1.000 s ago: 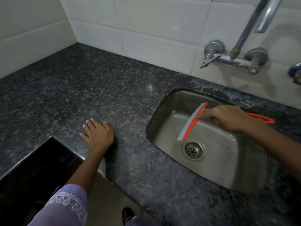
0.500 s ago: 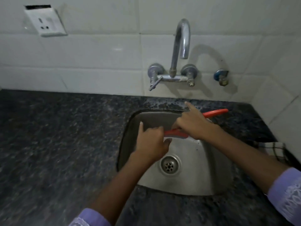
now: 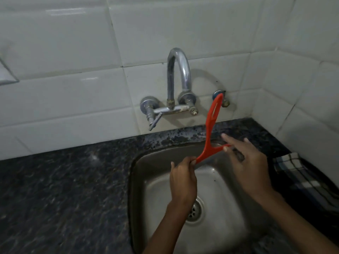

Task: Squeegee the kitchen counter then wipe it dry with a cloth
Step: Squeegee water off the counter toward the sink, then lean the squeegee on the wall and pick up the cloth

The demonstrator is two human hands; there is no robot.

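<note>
A person holds an orange squeegee (image 3: 211, 125) above the steel sink (image 3: 216, 226), the left hand (image 3: 182, 177) pinched shut on one end of the blade bar and the right hand (image 3: 251, 165) gripping the other end with its forefinger loose, the handle pointing up towards the tap (image 3: 177, 79). The step in hand appears to be clearing the blade; it probably goes best kept over the basin so drips miss the dark worktop (image 3: 64, 180). A checked cloth (image 3: 291, 165) lies on the worktop right of the sink, near for the drying wipe.
</note>
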